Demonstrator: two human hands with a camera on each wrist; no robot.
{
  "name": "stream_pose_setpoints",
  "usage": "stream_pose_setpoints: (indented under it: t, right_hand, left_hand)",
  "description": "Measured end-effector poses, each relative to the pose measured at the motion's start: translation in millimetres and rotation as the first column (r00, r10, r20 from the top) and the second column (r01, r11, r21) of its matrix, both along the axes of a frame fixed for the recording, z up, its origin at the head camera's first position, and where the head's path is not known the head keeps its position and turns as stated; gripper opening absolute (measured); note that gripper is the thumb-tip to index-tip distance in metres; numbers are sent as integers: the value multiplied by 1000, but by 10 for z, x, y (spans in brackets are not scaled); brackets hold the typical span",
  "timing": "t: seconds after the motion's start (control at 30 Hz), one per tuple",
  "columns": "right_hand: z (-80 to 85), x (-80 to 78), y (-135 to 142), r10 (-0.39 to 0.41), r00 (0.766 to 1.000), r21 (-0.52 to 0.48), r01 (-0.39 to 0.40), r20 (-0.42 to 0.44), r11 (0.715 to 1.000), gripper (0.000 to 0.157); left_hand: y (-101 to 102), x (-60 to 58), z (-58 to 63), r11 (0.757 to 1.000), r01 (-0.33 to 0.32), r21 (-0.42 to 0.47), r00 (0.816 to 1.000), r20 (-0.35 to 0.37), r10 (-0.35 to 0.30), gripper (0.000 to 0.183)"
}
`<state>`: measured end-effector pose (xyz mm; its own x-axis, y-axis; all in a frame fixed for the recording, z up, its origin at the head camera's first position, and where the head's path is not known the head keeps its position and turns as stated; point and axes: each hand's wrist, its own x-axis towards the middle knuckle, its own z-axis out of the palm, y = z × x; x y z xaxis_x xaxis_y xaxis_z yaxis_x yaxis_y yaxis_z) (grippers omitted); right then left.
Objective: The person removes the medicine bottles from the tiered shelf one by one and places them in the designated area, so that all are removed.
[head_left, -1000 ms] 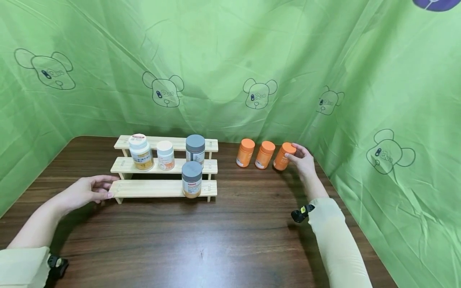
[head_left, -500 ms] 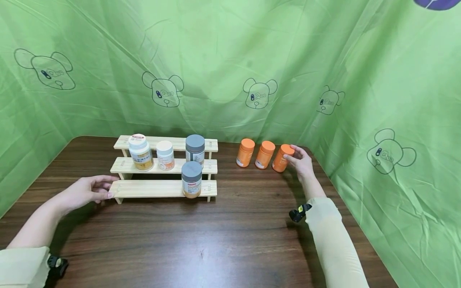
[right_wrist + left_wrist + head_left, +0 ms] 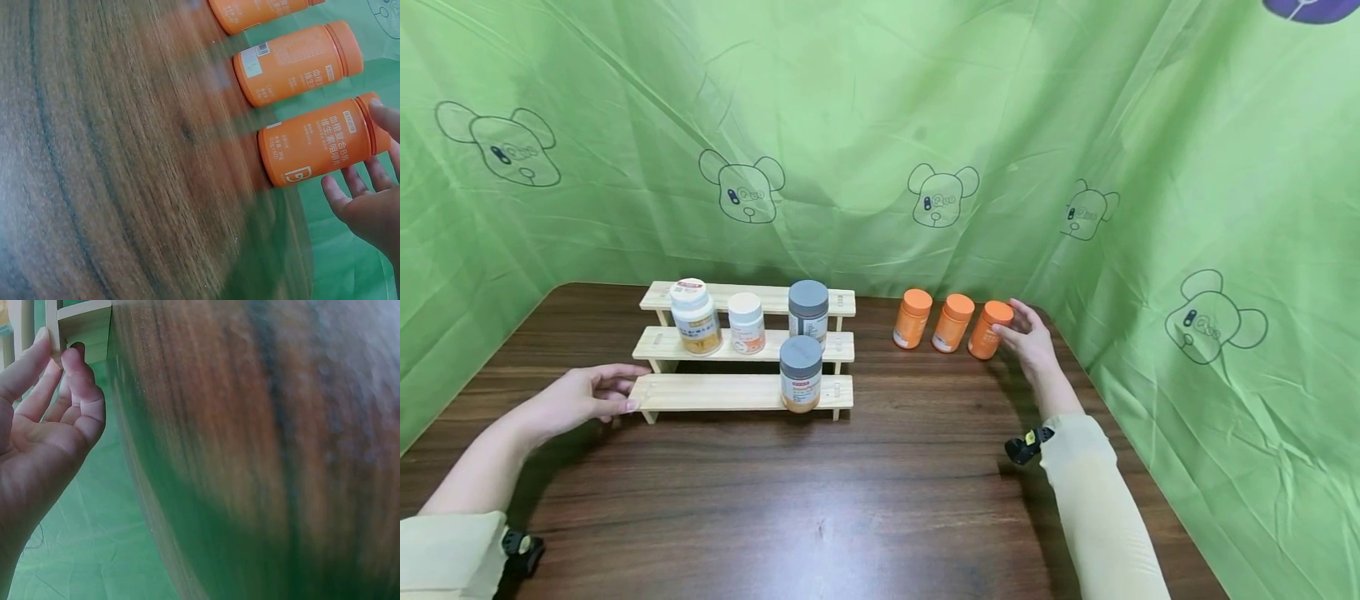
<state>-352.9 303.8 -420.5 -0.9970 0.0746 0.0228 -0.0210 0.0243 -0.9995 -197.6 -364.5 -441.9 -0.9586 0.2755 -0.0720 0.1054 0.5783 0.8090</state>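
Observation:
A three-tier wooden rack (image 3: 715,393) stands left of centre. My left hand (image 3: 574,404) pinches the left end of its lowest board between thumb and fingers; the left wrist view shows the thumb (image 3: 41,337) against the wood. On the rack are a large white bottle (image 3: 695,321), a smaller white bottle (image 3: 747,327) and two grey-lidded jars, one jar (image 3: 801,379) on the lowest board. Three orange bottles stand in a row on the right. Beside the rightmost orange bottle (image 3: 319,145), my right hand (image 3: 1032,342) has loosely spread fingers, its thumb at the lid.
The other orange bottles, the left one (image 3: 912,321) and the middle one (image 3: 952,325), stand close by. All rest on a dark wooden table (image 3: 895,483). A green curtain (image 3: 850,100) closes off the back and both sides, near the right hand.
The rightmost orange bottle, tilted in my right hand one second ago, has come down slightly towards me and stands upright. The right fingers have since loosened from its lid. The left hand holds still.

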Motion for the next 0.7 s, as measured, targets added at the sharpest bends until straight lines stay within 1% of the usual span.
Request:
stream_pose_setpoints:
  t: [0.17, 0.3, 0.43, 0.6, 0.7]
  right_hand:
    - [47, 46, 13, -3, 1000, 7, 3, -16, 1000, 72]
    - [137, 100, 11, -14, 998, 82, 19, -57, 996, 71]
    - [278, 183, -21, -23, 995, 159, 39, -100, 987, 69]
    - [469, 315, -114, 4, 994, 140, 11, -107, 990, 69]
    - [544, 377, -160, 20, 993, 123, -6, -114, 992, 67]
  left_hand:
    - [10, 9, 17, 1000, 2, 4, 1000, 7, -2, 58]
    - [20, 16, 29, 1000, 4, 10, 1000, 2, -4, 57]
    - [29, 18, 40, 1000, 9, 18, 1000, -1, -9, 57]
    - [30, 26, 40, 1000, 5, 23, 1000, 8, -5, 57]
    - [32, 26, 41, 1000, 0, 22, 1000, 15, -1, 58]
